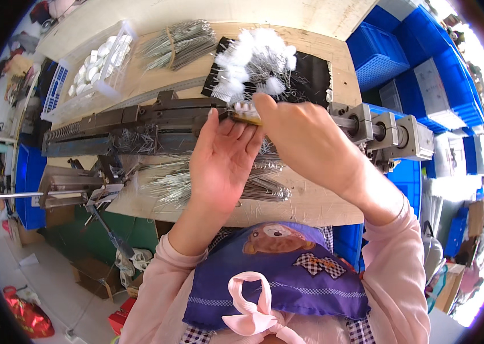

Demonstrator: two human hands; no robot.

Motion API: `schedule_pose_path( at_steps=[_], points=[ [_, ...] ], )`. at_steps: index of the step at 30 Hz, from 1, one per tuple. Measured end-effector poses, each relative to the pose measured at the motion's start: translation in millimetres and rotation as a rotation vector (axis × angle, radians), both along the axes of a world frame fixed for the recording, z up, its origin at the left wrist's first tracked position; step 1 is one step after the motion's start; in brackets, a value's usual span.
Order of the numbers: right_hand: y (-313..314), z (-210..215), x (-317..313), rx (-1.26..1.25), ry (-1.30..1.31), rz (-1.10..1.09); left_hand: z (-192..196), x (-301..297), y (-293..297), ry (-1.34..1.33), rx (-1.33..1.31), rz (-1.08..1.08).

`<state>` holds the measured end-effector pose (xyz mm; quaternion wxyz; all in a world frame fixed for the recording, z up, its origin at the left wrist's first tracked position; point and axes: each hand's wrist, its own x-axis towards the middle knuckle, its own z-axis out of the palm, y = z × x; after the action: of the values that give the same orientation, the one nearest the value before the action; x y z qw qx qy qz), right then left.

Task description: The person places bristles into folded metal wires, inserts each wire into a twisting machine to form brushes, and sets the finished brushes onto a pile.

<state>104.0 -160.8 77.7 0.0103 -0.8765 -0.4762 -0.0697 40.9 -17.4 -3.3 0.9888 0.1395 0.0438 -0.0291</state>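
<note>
My left hand is turned palm up at the middle of a long dark metal machine, thumb raised and fingers stretched forward. Its fingertips meet the underside of a small yellowish piece with a row of white tufts. From the right, my right hand comes in with its back up and fingers curled down beside that piece. What those fingers grip is hidden under the hand. Just beyond both hands lies a heap of wire pieces with fluffy white tips on a black mat.
A clear plastic bin of white pieces stands at the far left, beside a banded wire bundle. More wire bundles lie on the wooden table before the machine. Blue crates are stacked at right. A metal lever juts out left.
</note>
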Motion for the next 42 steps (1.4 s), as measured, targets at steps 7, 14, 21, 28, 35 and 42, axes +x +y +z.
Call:
schedule_pose_path(
  at_steps=[7, 14, 21, 28, 35, 42],
  points=[
    [-83, -108, -57, 0.289, 0.545, -0.23, -8, -9, -50, 0.113, 0.113, 0.143],
    [-92, -151, -47, 0.234, 0.506, -0.277, 15, -51, -47, 0.165, 0.332, -0.086],
    [-118, -128, -55, 0.372, 0.681, -0.264, -30, -166, 103, 0.766, 2.994, 0.89],
    [-121, -89, -58, 0.57, 0.724, -0.308, -35, -251, 209, 1.828, 1.989, 0.435],
    [-143, -30, -61, 0.855, 0.369, -0.38, -20, -160, 89, 0.375, 2.479, 0.895],
    [-73, 30, -37, 0.857, 0.506, 0.144, 56, -68, -38, -0.461, 1.408, -0.255]
  ],
)
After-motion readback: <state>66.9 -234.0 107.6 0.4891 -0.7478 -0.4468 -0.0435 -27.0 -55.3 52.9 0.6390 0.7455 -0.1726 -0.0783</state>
